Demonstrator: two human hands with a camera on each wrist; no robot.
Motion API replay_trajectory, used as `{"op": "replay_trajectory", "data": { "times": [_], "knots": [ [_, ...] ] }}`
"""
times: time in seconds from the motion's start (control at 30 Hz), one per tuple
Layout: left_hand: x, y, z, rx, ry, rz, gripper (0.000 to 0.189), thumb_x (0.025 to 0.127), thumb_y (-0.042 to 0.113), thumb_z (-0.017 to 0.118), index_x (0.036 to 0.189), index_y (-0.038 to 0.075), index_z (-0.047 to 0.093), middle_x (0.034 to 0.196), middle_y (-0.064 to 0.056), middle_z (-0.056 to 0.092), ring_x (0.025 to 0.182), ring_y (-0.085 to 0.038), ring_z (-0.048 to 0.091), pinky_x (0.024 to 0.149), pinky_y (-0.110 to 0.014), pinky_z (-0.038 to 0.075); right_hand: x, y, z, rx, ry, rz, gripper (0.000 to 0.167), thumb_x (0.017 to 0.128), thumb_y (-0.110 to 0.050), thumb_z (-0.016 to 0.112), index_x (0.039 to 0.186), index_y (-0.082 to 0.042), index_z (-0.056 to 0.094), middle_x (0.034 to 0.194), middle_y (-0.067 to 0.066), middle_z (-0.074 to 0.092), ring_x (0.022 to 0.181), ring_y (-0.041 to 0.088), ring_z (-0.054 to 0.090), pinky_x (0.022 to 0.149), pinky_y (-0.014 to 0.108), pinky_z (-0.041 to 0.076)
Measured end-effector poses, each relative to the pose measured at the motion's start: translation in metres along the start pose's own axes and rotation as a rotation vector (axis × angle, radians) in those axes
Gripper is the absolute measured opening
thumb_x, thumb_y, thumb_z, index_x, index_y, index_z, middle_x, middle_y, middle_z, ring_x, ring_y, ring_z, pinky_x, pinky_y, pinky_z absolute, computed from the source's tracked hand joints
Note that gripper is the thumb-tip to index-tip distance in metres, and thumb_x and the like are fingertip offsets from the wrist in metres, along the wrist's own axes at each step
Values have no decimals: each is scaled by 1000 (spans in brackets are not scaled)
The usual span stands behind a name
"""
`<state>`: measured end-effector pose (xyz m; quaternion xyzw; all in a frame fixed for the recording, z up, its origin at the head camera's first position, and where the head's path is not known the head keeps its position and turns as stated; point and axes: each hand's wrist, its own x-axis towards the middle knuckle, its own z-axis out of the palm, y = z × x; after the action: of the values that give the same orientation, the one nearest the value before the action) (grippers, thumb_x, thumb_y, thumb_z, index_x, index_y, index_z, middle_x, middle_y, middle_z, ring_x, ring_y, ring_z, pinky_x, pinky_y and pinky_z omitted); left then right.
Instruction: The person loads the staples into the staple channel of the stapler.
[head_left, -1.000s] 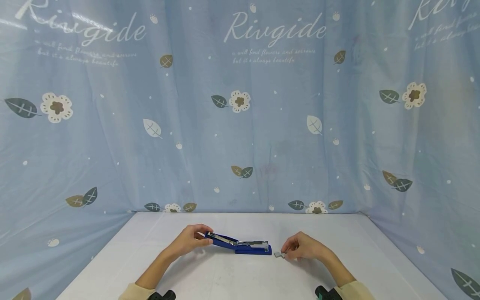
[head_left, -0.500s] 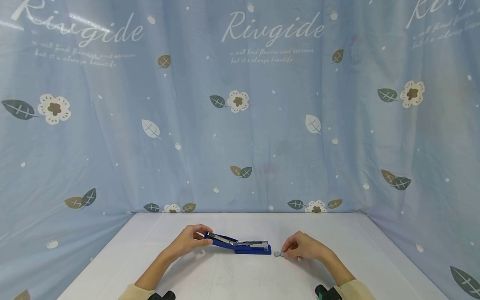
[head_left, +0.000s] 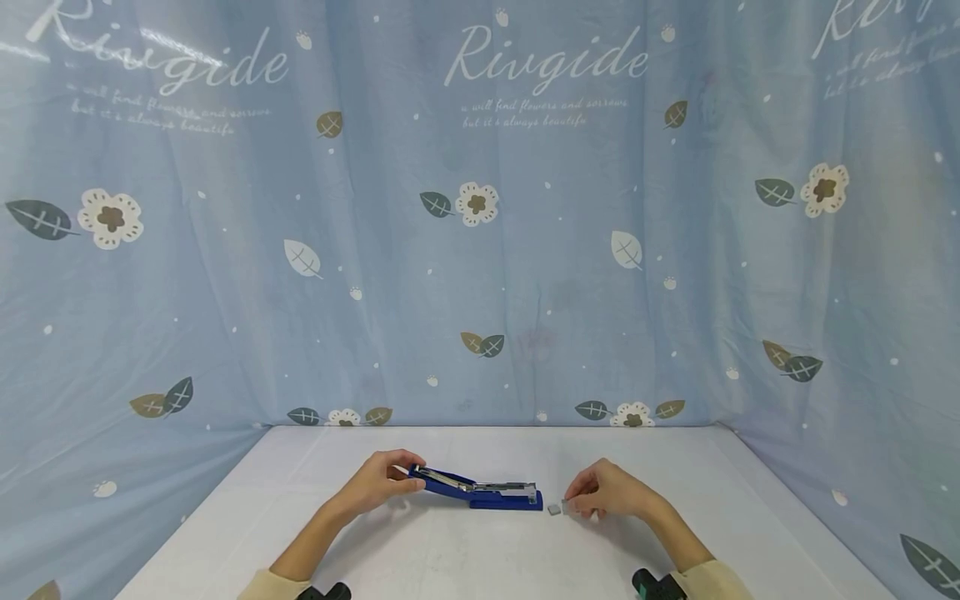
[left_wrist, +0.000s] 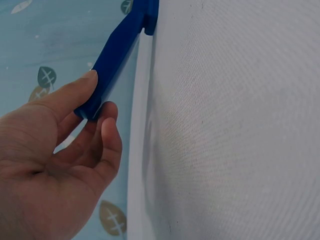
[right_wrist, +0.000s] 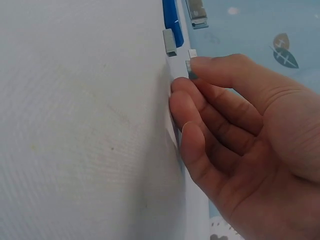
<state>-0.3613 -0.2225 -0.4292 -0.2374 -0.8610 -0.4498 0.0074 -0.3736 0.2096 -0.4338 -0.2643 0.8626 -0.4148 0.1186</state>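
Observation:
A blue stapler [head_left: 507,502] lies folded wide apart on the white table, its metal staple channel facing up. My left hand [head_left: 381,482] pinches the end of its raised arm between thumb and fingers; the left wrist view shows the thumb on the blue arm [left_wrist: 117,50]. To the right of the base, my right hand [head_left: 609,492] pinches a small grey strip of staples [right_wrist: 190,67] between thumb and fingertips, which partly cover it. Another short strip of staples [head_left: 554,510] lies on the table between that hand and the stapler.
The white table [head_left: 450,558] reaches back to a light blue curtain [head_left: 480,275] printed with leaves and flowers. It hangs behind and along both sides. Black wrist-worn devices [head_left: 658,585] show at the lower edge.
My right hand has drawn its strip of staples slightly up and away, so a gap now shows between it and the strip on the table. The left hand and stapler stay put.

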Motion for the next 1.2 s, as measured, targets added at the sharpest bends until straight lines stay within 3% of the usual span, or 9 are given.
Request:
{"op": "replay_trajectory", "data": {
  "times": [0.43, 0.73, 1.03, 1.2],
  "knots": [
    [-1, -1, 1, 6, 5, -3, 42, 89, 23, 73, 121, -3, 62, 107, -15, 69, 85, -17, 67, 69, -22, 50, 3, 3, -4, 14, 35, -32, 16, 91, -15, 69, 100, -2, 72, 84, 9, 72, 68, 12, 60, 59, 25, 53],
    [0, -1, -1, 2, 7, -4, 42, 89, 22, 73, 121, -3, 62, 108, -15, 68, 86, -18, 67, 69, -22, 50, 7, -4, -6, 28, 39, -67, 17, 90, -14, 70, 99, 0, 73, 82, 12, 71, 66, 11, 59, 60, 26, 53],
    [0, -1, -1, -2, 3, -8, 42, 89, 23, 73, 121, -3, 62, 108, -15, 68, 86, -18, 66, 69, -22, 50, 13, -10, -4, -13, 54, -96, 15, 90, -16, 70, 99, -4, 74, 78, 7, 70, 64, 7, 58, 61, 29, 53],
    [0, 0, 0, 0, 6, -15, 42, 89, 23, 73, 121, -2, 62, 108, -15, 68, 86, -18, 65, 69, -22, 49, 18, -15, -1, -37, 70, -106, 17, 90, -20, 71, 99, -7, 75, 88, 8, 73, 71, 8, 60, 65, 28, 53]
  ]
}}
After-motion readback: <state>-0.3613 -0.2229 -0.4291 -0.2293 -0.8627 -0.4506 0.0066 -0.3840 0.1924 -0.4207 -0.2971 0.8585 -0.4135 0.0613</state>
